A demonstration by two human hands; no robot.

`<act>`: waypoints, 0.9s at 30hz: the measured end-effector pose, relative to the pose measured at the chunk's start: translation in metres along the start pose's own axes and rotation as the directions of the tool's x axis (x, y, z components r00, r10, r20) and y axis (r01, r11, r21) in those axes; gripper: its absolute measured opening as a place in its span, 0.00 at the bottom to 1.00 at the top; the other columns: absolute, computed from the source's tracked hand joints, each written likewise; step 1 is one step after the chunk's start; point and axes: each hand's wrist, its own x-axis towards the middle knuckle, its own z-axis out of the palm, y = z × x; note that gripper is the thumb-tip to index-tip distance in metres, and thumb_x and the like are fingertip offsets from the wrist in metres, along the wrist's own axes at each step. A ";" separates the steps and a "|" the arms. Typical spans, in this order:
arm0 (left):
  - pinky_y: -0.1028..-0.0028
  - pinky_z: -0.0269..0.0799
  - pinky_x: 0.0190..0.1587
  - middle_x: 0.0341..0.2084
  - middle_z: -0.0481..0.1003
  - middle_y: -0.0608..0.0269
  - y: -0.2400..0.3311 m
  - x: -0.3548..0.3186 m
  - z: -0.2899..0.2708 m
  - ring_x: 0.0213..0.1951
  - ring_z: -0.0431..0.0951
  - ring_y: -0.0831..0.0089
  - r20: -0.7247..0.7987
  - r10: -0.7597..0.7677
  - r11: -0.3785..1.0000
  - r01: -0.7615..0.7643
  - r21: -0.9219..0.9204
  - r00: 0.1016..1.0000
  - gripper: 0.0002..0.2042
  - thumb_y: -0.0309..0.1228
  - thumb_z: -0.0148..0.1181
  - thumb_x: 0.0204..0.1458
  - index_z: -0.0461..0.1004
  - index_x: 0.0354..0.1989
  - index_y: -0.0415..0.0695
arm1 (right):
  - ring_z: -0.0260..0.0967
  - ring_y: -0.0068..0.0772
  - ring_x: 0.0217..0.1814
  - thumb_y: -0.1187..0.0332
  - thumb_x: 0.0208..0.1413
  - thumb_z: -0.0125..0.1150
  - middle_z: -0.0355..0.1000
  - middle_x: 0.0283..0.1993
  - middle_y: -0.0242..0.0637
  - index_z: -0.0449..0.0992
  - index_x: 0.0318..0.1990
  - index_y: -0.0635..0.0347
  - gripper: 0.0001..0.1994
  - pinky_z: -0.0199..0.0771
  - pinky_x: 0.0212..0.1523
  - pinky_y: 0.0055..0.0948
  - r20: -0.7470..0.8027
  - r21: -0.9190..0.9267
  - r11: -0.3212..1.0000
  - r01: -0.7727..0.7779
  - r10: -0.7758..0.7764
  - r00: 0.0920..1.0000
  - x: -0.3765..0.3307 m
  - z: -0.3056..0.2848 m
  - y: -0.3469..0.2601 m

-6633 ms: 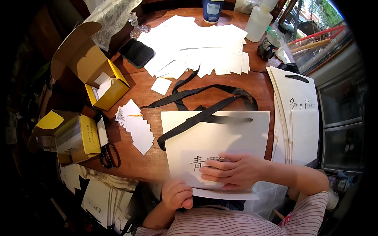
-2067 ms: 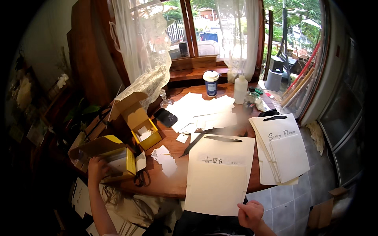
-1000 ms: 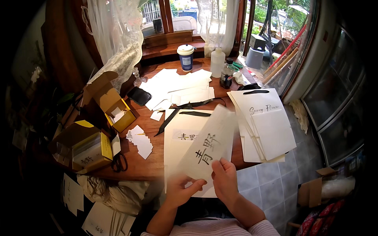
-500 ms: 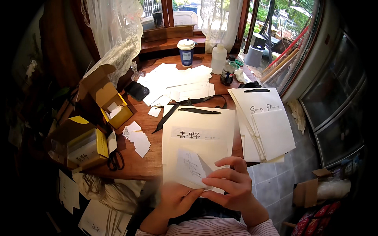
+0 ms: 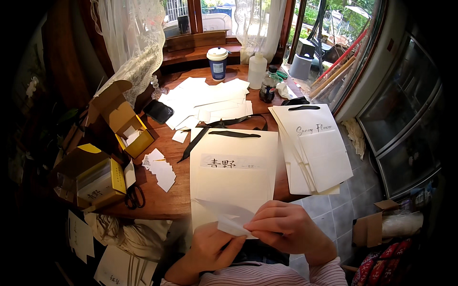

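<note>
Both hands, left hand (image 5: pixel 214 248) and right hand (image 5: pixel 281 229), are closed on a crumpled backing paper (image 5: pixel 226 217) at 6 o'clock of the tabletop (image 5: pixel 162 200), while the white paper bag (image 5: pixel 234 176) already carries its label, so I judge other bags (image 5: pixel 310 148) at 3 o'clock remain.

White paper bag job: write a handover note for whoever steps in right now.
Left hand: holding the lower edge of a white paper piece from below.
Right hand: pinching the same piece from above, at the near table edge.
White paper bag: lies flat in front, black handle at its far end, one label strip already stuck across its upper part.
Stack of more white bags: to the right.
Loose white sheets: spread at the far side; small cut pieces and open yellow boxes to the left.
Left: the piece in hand is not yet on the bag.
</note>
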 end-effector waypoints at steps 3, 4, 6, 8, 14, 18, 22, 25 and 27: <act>0.73 0.68 0.22 0.20 0.75 0.57 -0.002 -0.003 -0.004 0.19 0.74 0.65 0.048 -0.001 0.996 0.006 -0.085 0.999 0.06 0.21 0.62 0.47 0.78 0.34 0.36 | 0.74 0.37 0.34 0.73 0.47 0.68 0.75 0.32 0.38 0.79 0.39 0.60 0.10 0.75 0.34 0.31 0.087 0.070 0.997 -0.042 0.036 0.996 0.000 -0.006 0.003; 0.74 0.67 0.22 0.20 0.74 0.58 -0.002 -0.004 -0.004 0.18 0.74 0.65 0.069 -0.004 0.993 0.012 -0.117 0.998 0.06 0.21 0.62 0.47 0.78 0.34 0.36 | 0.74 0.38 0.34 0.72 0.47 0.68 0.75 0.32 0.37 0.79 0.38 0.60 0.10 0.75 0.34 0.31 0.094 0.084 0.995 -0.055 0.047 0.995 0.001 -0.007 0.003; 0.74 0.67 0.21 0.20 0.74 0.58 0.003 -0.003 -0.004 0.18 0.73 0.67 0.052 -0.063 0.991 0.069 -0.117 0.997 0.06 0.21 0.62 0.47 0.78 0.34 0.37 | 0.74 0.38 0.34 0.72 0.47 0.68 0.75 0.32 0.37 0.78 0.37 0.60 0.09 0.75 0.33 0.31 0.107 0.108 0.991 -0.078 0.067 0.992 0.003 -0.008 -0.002; 0.75 0.66 0.21 0.20 0.74 0.58 0.006 -0.003 -0.002 0.18 0.73 0.67 0.033 -0.093 0.991 0.096 -0.095 0.995 0.06 0.20 0.62 0.47 0.78 0.34 0.37 | 0.74 0.38 0.33 0.71 0.47 0.68 0.75 0.31 0.36 0.78 0.35 0.60 0.08 0.75 0.32 0.32 0.109 0.013 0.995 -0.094 0.092 0.990 0.003 -0.007 -0.006; 0.75 0.66 0.20 0.19 0.73 0.59 0.005 0.000 0.003 0.17 0.73 0.68 0.026 -0.052 0.998 0.053 -0.032 0.998 0.05 0.20 0.62 0.46 0.78 0.33 0.37 | 0.73 0.39 0.30 0.72 0.47 0.65 0.74 0.27 0.36 0.77 0.29 0.61 0.04 0.74 0.30 0.32 0.143 0.009 0.996 -0.092 0.090 0.986 0.002 -0.007 -0.002; 0.75 0.65 0.20 0.18 0.73 0.60 0.005 -0.003 -0.001 0.17 0.72 0.68 0.096 -0.083 0.994 0.089 -0.060 0.992 0.04 0.21 0.62 0.46 0.77 0.32 0.37 | 0.73 0.39 0.29 0.73 0.48 0.63 0.74 0.26 0.36 0.77 0.28 0.60 0.02 0.74 0.30 0.32 0.220 0.073 0.992 -0.103 0.084 0.972 0.003 -0.011 0.003; 0.74 0.64 0.19 0.18 0.72 0.60 0.005 0.000 -0.002 0.17 0.72 0.70 0.106 -0.108 0.986 0.120 -0.114 0.988 0.04 0.21 0.62 0.46 0.76 0.30 0.37 | 0.73 0.39 0.29 0.74 0.49 0.62 0.74 0.27 0.36 0.78 0.30 0.60 0.02 0.73 0.30 0.32 0.272 0.113 0.983 -0.141 0.106 0.956 0.004 -0.015 0.006; 0.75 0.64 0.19 0.18 0.72 0.61 0.003 -0.001 0.000 0.17 0.72 0.71 0.118 -0.121 0.983 0.135 -0.128 0.986 0.04 0.21 0.62 0.46 0.76 0.31 0.37 | 0.73 0.39 0.29 0.74 0.49 0.62 0.74 0.27 0.37 0.78 0.32 0.60 0.03 0.73 0.30 0.32 0.305 0.106 0.984 -0.140 0.102 0.947 0.007 -0.016 0.005; 0.76 0.65 0.19 0.18 0.72 0.61 0.003 -0.001 0.001 0.17 0.72 0.71 0.110 -0.119 0.985 0.131 -0.111 0.987 0.04 0.21 0.62 0.47 0.77 0.31 0.37 | 0.73 0.39 0.29 0.73 0.49 0.62 0.74 0.27 0.37 0.79 0.33 0.60 0.04 0.73 0.30 0.32 0.321 0.088 0.988 -0.128 0.094 0.943 0.004 -0.015 0.010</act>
